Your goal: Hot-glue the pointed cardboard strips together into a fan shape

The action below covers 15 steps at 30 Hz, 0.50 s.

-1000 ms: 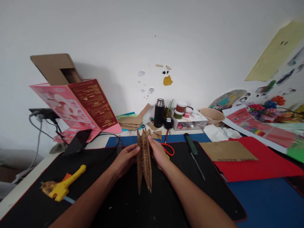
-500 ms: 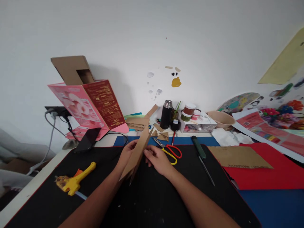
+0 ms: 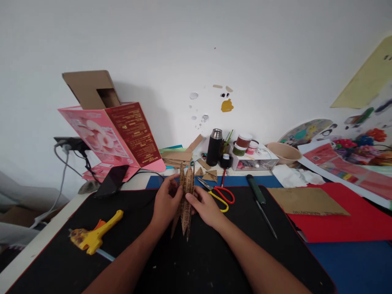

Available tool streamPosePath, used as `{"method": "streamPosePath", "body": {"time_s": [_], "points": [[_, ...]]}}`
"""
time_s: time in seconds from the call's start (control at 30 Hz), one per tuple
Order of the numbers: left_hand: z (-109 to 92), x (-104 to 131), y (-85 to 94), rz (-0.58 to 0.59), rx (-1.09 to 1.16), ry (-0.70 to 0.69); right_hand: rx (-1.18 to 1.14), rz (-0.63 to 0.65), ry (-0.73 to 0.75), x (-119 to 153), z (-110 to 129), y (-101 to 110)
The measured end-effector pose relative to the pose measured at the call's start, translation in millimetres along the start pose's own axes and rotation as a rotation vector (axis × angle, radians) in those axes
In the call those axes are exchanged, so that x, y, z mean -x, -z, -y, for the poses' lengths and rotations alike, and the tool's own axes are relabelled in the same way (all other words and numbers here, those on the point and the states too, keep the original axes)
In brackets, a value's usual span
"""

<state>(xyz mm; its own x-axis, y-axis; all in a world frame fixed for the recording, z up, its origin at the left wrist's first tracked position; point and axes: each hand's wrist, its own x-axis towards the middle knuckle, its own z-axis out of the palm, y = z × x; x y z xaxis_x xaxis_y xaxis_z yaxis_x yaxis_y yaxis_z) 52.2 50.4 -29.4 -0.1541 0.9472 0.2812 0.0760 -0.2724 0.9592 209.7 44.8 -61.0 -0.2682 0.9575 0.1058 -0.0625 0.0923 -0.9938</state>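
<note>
Several long cardboard pieces with pointed ends (image 3: 185,204) stand on edge between my two hands, printed with dark lettering and fanned slightly apart. My left hand (image 3: 167,199) is closed on their left side, thumb toward me. From the right, my right hand (image 3: 204,204) grips them with the thumb on the near face; its other fingertips are partly hidden behind the cardboard. Just beyond my right hand lie scissors (image 3: 225,195) with red and yellow handles. Small cardboard scraps (image 3: 210,175) lie by the scissor blades.
A yellow glue gun (image 3: 96,237) lies left on the black mat (image 3: 171,269). To the right are a green-handled cutter (image 3: 256,190), a cardboard sheet (image 3: 306,200) and red paper (image 3: 352,224). Behind stand a black flask (image 3: 215,148), paint jars (image 3: 244,141) and a pink box (image 3: 101,134).
The cardboard pieces have turned from a slanted, plain side view to upright edges with the lettering showing. My left hand has come out from behind them onto their left side.
</note>
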Motion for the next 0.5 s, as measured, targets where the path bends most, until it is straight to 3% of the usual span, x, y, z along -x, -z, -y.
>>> {"method": "streamPosePath", "body": {"time_s": [0.1, 0.27, 0.4, 0.5], "points": [[6, -3, 0.0, 0.071, 0.163, 0.142, -0.031, -0.006, -0.054, 0, 3, 0], [11, -8, 3.2, 0.318, 0.479, 0.496, -0.062, -0.001, -0.094, 0, 8, 1], [9, -10, 8.6, 0.439, 0.574, 0.593, -0.070, -0.004, -0.101, 1, 6, 2], [10, -13, 13.0, 0.504, 0.629, 0.593, -0.029, -0.030, -0.053, 1, 5, 3]]}}
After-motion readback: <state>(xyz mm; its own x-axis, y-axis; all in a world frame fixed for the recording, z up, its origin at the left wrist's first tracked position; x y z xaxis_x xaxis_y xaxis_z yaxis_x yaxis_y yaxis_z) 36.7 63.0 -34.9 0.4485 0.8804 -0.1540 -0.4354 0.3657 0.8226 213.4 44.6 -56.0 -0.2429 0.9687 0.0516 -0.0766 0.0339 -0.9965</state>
